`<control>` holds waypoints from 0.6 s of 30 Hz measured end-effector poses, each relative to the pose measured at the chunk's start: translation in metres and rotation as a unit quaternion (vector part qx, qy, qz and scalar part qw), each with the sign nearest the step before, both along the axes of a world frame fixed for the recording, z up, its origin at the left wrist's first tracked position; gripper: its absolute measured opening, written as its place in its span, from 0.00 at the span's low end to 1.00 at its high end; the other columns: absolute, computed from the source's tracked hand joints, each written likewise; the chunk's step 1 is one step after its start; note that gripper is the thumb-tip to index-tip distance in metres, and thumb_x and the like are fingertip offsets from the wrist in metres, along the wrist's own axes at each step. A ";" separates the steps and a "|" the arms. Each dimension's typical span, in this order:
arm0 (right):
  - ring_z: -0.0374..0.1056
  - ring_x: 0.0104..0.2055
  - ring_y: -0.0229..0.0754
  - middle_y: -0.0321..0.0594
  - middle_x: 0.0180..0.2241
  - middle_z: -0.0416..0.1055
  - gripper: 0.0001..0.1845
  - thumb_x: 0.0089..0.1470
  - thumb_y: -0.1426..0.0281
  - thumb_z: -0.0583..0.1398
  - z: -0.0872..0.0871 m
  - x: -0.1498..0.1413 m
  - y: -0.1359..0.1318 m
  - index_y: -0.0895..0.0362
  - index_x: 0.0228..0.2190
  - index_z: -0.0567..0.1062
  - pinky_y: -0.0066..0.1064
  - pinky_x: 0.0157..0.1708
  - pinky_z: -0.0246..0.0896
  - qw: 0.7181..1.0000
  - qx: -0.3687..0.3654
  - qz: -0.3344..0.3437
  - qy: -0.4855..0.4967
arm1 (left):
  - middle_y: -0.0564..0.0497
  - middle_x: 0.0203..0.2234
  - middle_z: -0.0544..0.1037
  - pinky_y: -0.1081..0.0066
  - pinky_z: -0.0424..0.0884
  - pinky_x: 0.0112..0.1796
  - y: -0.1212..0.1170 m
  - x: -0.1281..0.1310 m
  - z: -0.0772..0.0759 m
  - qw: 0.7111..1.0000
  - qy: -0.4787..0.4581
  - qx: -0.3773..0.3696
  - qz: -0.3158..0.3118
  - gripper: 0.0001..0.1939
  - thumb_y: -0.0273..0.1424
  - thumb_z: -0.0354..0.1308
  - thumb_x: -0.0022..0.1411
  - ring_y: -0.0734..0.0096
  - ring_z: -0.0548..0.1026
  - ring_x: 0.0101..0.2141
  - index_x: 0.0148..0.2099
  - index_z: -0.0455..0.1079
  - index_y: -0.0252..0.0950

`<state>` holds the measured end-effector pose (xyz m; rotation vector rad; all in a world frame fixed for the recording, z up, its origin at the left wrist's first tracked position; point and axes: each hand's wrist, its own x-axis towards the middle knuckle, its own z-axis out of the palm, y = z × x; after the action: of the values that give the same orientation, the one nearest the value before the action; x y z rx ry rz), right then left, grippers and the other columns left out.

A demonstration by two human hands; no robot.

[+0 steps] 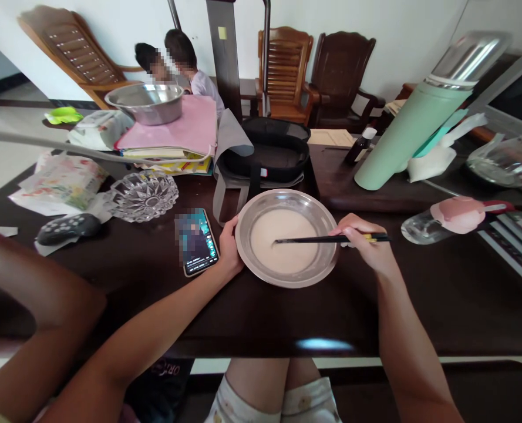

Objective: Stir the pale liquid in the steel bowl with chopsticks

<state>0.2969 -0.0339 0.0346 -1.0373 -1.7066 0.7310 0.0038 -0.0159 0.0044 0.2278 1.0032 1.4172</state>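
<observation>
A shallow steel plate (320, 220) sits on the dark table (441, 305) in front of me, filled with a pale, creamy batter (282, 244). My right hand (366, 244) is closed round a pair of dark chopsticks (317, 239) whose tips dip into the batter near its middle. My left hand (228, 249) presses against the plate's left rim, fingers curled along it. A phone (196, 241) with its screen lit lies just left of that hand.
A cut-glass dish (144, 197), a game controller (69, 228) and paper packets lie at the left. Behind the plate are a black bag (272, 153), a steel bowl (145, 103) on pink cloth, a tilted green flask (414, 126) and a glass jug (505, 160). Two people sit beyond.
</observation>
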 end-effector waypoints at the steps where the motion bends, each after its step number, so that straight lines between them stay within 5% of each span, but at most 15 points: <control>1: 0.79 0.33 0.44 0.41 0.31 0.83 0.19 0.66 0.50 0.68 0.000 -0.001 0.001 0.50 0.32 0.89 0.33 0.32 0.72 1.000 0.005 -0.003 -0.012 | 0.51 0.25 0.84 0.65 0.81 0.42 0.000 0.000 -0.001 1.000 0.002 -0.001 -0.001 0.09 0.38 0.66 0.56 0.59 0.83 0.34 0.31 0.81 0.38; 6: 0.77 0.27 0.42 0.38 0.27 0.82 0.21 0.65 0.49 0.68 -0.002 0.007 0.000 0.51 0.31 0.87 0.32 0.26 0.69 0.995 -0.007 -0.084 0.054 | 0.49 0.27 0.85 0.59 0.82 0.48 0.000 0.000 -0.002 1.000 -0.001 -0.012 -0.005 0.10 0.40 0.66 0.55 0.52 0.86 0.39 0.32 0.80 0.38; 13: 0.80 0.33 0.44 0.41 0.30 0.84 0.20 0.65 0.49 0.68 0.003 -0.003 0.000 0.50 0.31 0.88 0.34 0.33 0.74 1.000 -0.019 0.005 0.010 | 0.49 0.27 0.85 0.59 0.81 0.48 0.001 -0.001 -0.003 1.000 -0.004 -0.012 -0.005 0.10 0.40 0.66 0.54 0.51 0.86 0.40 0.32 0.79 0.38; 18: 0.79 0.30 0.44 0.41 0.30 0.83 0.22 0.64 0.47 0.68 0.000 0.001 0.001 0.51 0.30 0.87 0.34 0.29 0.72 0.997 -0.020 -0.068 0.025 | 0.50 0.27 0.83 0.59 0.81 0.46 0.002 -0.002 -0.010 1.000 0.005 0.000 -0.001 0.11 0.41 0.69 0.52 0.51 0.85 0.40 0.32 0.79 0.38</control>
<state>0.2977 -0.0331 0.0345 -1.1416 -1.5684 0.6988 0.0016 -0.0141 -0.0052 0.2364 1.0097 1.4155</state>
